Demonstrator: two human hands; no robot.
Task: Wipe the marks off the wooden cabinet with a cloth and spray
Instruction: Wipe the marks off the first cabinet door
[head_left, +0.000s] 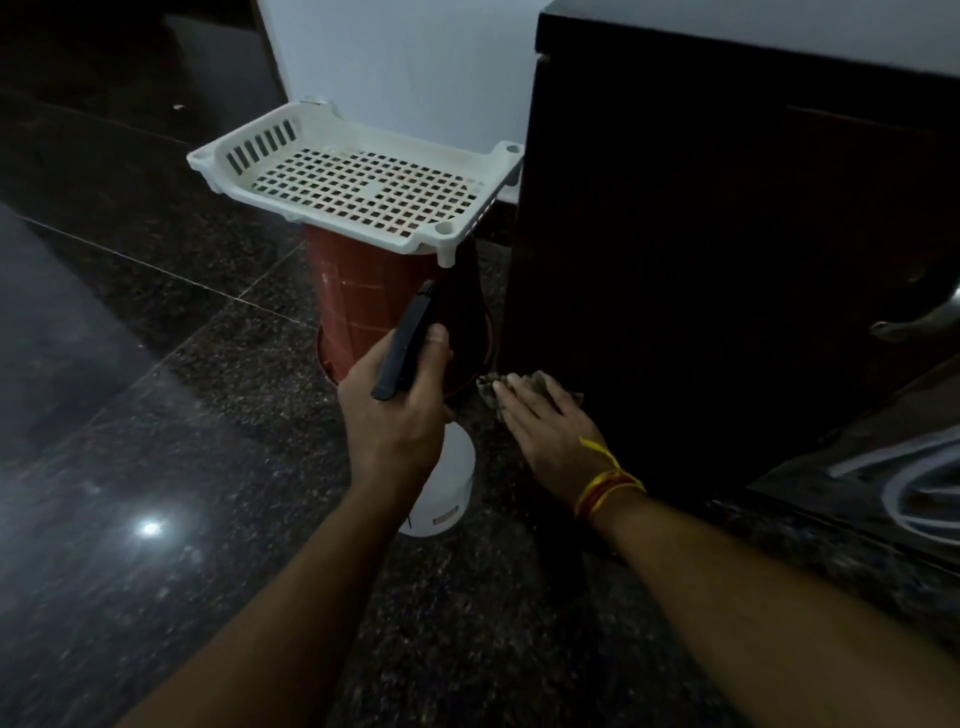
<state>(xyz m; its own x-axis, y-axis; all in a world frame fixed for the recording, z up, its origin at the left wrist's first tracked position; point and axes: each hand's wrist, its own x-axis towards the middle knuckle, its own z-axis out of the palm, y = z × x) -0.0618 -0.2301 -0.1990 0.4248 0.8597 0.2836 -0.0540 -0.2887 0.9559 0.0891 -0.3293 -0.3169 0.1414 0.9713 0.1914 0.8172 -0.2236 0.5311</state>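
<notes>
We see our left hand (397, 415) with its fingers (438, 338) curled round the black plastic trigger head of a spray bottle (441, 488), whose smooth white body hangs below the palm; a small label near its base is too blurred to read. Our right hand (545, 421), fingers straight and relaxed, presses a crumpled, mottled cloth (491, 389) flat against the lower edge of the dark wooden cabinet (701, 286), at about 3 o'clock from the bottle. At 12 o'clock a white perforated plastic basket (249, 156) sits on what looks like an upturned red ribbed bucket (358, 301). The floor (156, 389) is polished speckled granite.
</notes>
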